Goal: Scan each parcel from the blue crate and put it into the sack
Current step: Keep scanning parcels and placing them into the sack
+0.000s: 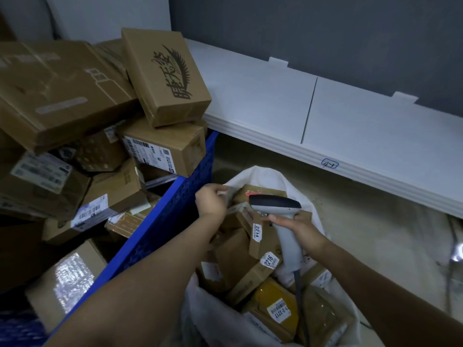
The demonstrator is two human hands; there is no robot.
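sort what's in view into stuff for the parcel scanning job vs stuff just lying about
For the job:
crate
parcels piled in it
sack, boxes already inside
scanner, held in the right hand
left hand, gripping what looks like the sack's rim

Just lying about:
shelf
handwritten tag on its front edge

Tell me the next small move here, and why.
Probably let go: the left hand pinches a blurred item at the mouth of the sack, above parcels already inside. The blue crate is piled with boxes to fetch, and the right hand grips the scanner ready.
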